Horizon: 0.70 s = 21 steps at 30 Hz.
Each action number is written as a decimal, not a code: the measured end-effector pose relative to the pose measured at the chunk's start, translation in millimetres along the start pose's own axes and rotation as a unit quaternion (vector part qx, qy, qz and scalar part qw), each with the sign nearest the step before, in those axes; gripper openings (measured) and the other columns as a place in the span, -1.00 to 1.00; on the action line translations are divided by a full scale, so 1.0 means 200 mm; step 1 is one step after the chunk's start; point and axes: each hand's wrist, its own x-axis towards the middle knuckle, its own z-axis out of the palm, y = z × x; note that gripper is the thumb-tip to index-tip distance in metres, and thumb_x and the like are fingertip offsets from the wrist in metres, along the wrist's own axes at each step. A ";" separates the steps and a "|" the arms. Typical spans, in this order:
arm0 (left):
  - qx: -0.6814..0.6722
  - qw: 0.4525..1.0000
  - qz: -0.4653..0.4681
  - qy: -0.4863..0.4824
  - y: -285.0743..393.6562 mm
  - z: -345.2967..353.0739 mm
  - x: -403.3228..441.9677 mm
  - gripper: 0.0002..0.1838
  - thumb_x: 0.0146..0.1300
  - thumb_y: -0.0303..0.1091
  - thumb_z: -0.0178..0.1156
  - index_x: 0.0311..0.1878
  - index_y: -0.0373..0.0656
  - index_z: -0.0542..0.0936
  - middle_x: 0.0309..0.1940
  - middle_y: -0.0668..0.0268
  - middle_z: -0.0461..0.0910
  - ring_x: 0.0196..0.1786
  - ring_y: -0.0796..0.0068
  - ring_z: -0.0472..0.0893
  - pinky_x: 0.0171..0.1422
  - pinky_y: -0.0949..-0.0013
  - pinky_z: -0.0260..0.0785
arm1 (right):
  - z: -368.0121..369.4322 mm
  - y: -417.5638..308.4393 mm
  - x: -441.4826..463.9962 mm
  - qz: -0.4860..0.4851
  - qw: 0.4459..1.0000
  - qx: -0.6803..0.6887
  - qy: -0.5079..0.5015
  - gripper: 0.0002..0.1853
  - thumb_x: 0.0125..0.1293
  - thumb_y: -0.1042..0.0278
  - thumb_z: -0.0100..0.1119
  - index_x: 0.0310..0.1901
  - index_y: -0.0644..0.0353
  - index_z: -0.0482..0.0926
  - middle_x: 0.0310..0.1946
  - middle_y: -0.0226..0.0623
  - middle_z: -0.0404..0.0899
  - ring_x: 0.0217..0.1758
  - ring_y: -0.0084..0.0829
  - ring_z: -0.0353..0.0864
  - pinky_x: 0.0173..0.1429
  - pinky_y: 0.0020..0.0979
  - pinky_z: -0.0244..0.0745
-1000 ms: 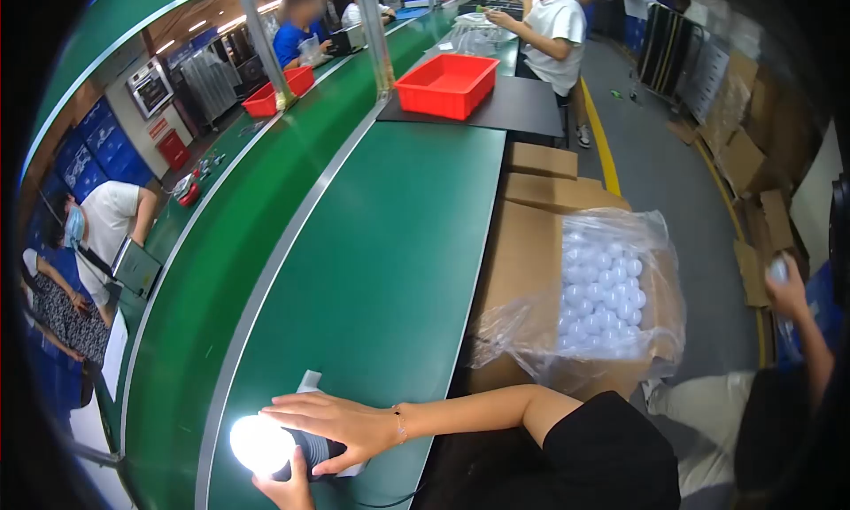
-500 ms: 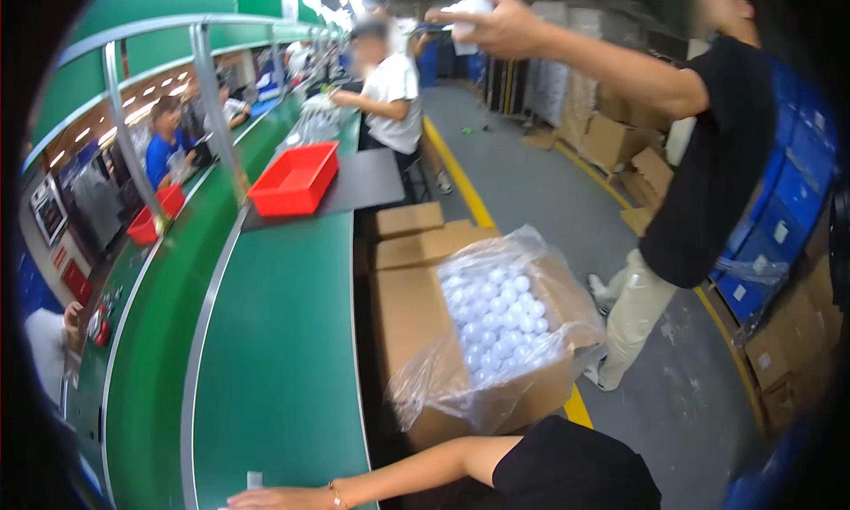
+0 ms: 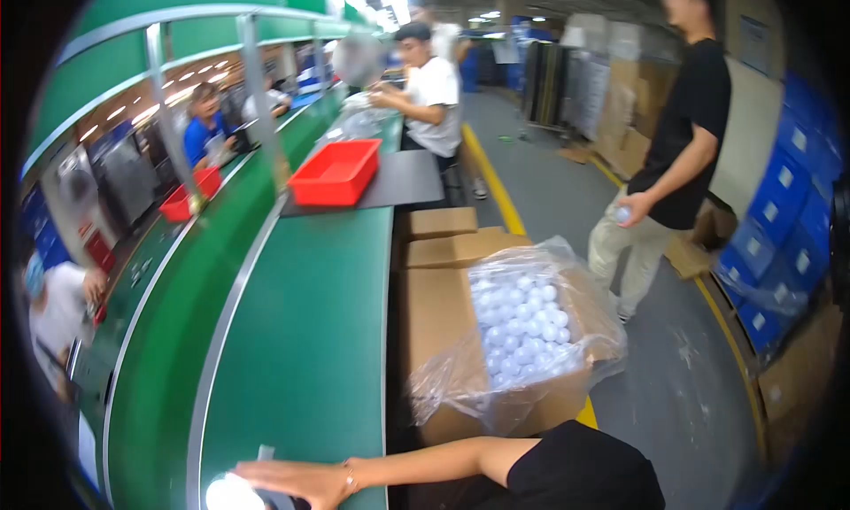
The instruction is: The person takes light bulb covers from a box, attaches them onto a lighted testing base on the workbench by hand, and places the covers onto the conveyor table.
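My right hand, with a bracelet at the wrist, reaches in from the lower right over the green work surface. Its fingers lie over the side of a brightly glowing light bulb at the bottom edge. The glare and the frame edge hide the thumb and part of the bulb. Just behind the fingers stands a small pale block. To the right of the surface is an open cardboard box, lined with clear plastic and filled with many white round bulbs. My left hand is out of view.
A red tray sits on a dark board farther up the line. A green conveyor belt runs on the left beneath metal posts. A person in black stands at the right, holding a round pale object; other people work along the line.
A bright light has appeared at my right hand's fingers. The person in black has lowered the raised arm and stands farther away. The view has swung slightly left.
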 end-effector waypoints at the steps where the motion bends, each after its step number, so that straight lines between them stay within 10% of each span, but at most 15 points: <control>1: 0.015 1.000 -0.012 0.009 -0.02 -0.03 0.03 -0.62 0.03 -0.45 0.29 -0.04 -0.32 0.55 -0.14 0.09 0.60 -0.07 0.29 0.59 0.11 0.30 0.37 | 0.00 0.04 -0.06 0.067 0.995 -0.054 -0.044 0.09 -0.06 0.00 0.29 0.40 0.26 -0.15 0.38 -0.02 -0.03 0.44 -0.08 -0.06 0.46 -0.10 -0.15; 7: 0.097 0.994 0.047 0.020 -0.06 -0.10 0.05 -0.62 0.04 -0.46 0.28 -0.03 -0.31 0.55 -0.12 0.08 0.61 -0.07 0.28 0.60 0.12 0.30 0.37 | -0.04 0.02 -0.05 0.216 0.972 0.016 -0.096 0.27 -0.23 0.03 0.47 0.41 0.15 -0.26 0.40 0.02 -0.17 0.47 -0.09 -0.20 0.48 -0.08 -0.21; 15: 0.335 0.813 0.470 0.075 -0.17 -0.16 0.17 -0.63 0.04 -0.46 0.28 -0.04 -0.30 0.56 -0.09 0.06 0.60 -0.02 0.25 0.59 0.18 0.27 0.34 | -0.06 0.02 -0.09 0.254 0.958 0.057 -0.117 0.21 -0.22 0.04 0.48 0.39 0.19 -0.15 0.37 0.00 -0.08 0.44 -0.11 -0.06 0.47 -0.19 -0.10; 17: 0.256 0.915 0.309 0.038 -0.11 -0.16 0.13 -0.60 0.02 -0.42 0.31 -0.02 -0.29 0.56 -0.10 0.06 0.60 -0.02 0.26 0.59 0.21 0.27 0.31 | -0.06 0.02 -0.09 0.245 0.961 0.048 -0.118 0.19 -0.21 0.05 0.48 0.38 0.21 -0.13 0.36 -0.01 -0.05 0.43 -0.10 -0.05 0.46 -0.19 -0.09; 19: 0.033 0.996 -0.068 -0.039 0.01 -0.13 0.00 -0.52 -0.03 -0.34 0.36 0.01 -0.26 0.54 -0.12 0.06 0.61 -0.02 0.27 0.59 0.27 0.28 0.26 | -0.06 0.01 -0.09 0.227 0.966 0.026 -0.124 0.18 -0.20 0.05 0.47 0.38 0.23 -0.12 0.36 -0.03 -0.02 0.43 -0.09 -0.04 0.46 -0.18 -0.09; 21: 0.028 0.999 -0.027 0.027 0.01 -0.08 -0.01 -0.53 -0.08 -0.40 0.39 -0.06 -0.34 0.53 -0.16 0.09 0.59 -0.09 0.32 0.57 0.09 0.29 0.33 | -0.06 0.00 -0.10 0.194 0.974 -0.024 -0.114 0.17 -0.21 -0.01 0.48 0.36 0.24 -0.07 0.35 -0.05 0.00 0.42 -0.06 -0.03 0.47 -0.16 -0.11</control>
